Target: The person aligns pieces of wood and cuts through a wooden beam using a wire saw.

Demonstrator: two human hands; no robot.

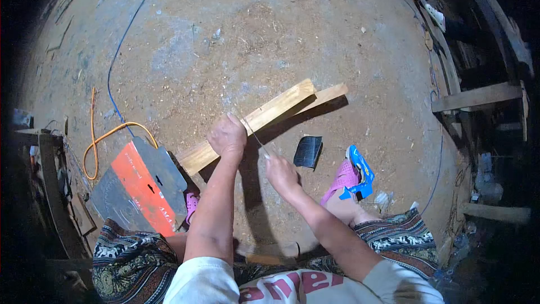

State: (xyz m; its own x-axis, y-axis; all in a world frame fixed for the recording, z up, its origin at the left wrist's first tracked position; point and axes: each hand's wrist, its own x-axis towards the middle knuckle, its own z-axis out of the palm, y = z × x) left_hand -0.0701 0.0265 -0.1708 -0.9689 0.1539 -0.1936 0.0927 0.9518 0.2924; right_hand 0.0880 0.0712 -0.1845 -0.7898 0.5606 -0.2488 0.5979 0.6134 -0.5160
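Head camera feed, and I have the wooden bar (pixel 281 104) lying diagonally over the dirt floor (pixel 225 34), midway across my view. Its long axis runs from the near left to the far right, the far end pointing away from the person. A thinner wood strip (pixel 333 93) shows from under that far end, at a shallower slant.

I read the left forearm as reaching almost straight ahead, the left hand (pixel 228 134) lying over the bar's nearer half. Its fingertips are hidden from above, so I can't tell how tightly they close. The right forearm slants in from the near right; the right hand (pixel 282 175) has its fingers clamped on the near end of a thin tool (pixel 256 134), which points away and leftward across the bar. Just beside that hand lies a black piece (pixel 307 152).
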